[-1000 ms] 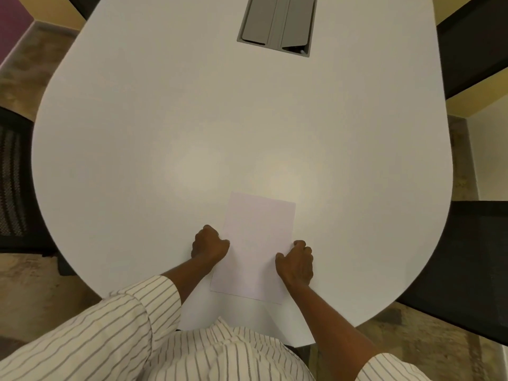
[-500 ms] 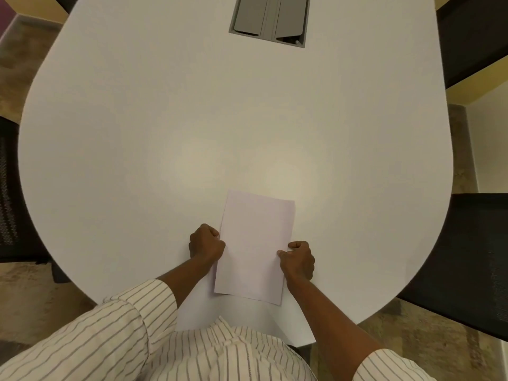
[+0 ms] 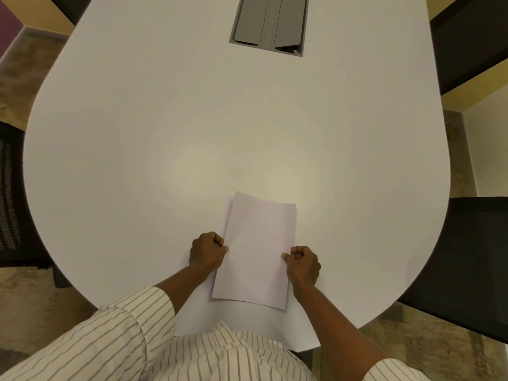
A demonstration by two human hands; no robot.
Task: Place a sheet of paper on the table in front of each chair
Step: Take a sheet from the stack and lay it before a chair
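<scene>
A small stack of white paper sheets [image 3: 257, 248] lies on the white table [image 3: 165, 133] near its front edge, right before me. The top sheet is lifted and skewed a little, so the left edge of a lower sheet [image 3: 227, 213] shows beside it. My left hand [image 3: 207, 250] pinches the stack's left edge with curled fingers. My right hand [image 3: 302, 264] pinches the right edge of the paper the same way. Both forearms reach in from striped sleeves at the bottom.
A grey cable hatch [image 3: 268, 23] is set into the table at the far middle. Black mesh chairs stand at the left [image 3: 11, 199] and the right [image 3: 467, 259], and another dark chair [image 3: 467, 39] is at the far right. Carpet floor surrounds the table.
My hands have closed on the paper's side edges. The top sheet has lifted and shifted, so a lower sheet now shows along the left. My view has tilted slightly.
</scene>
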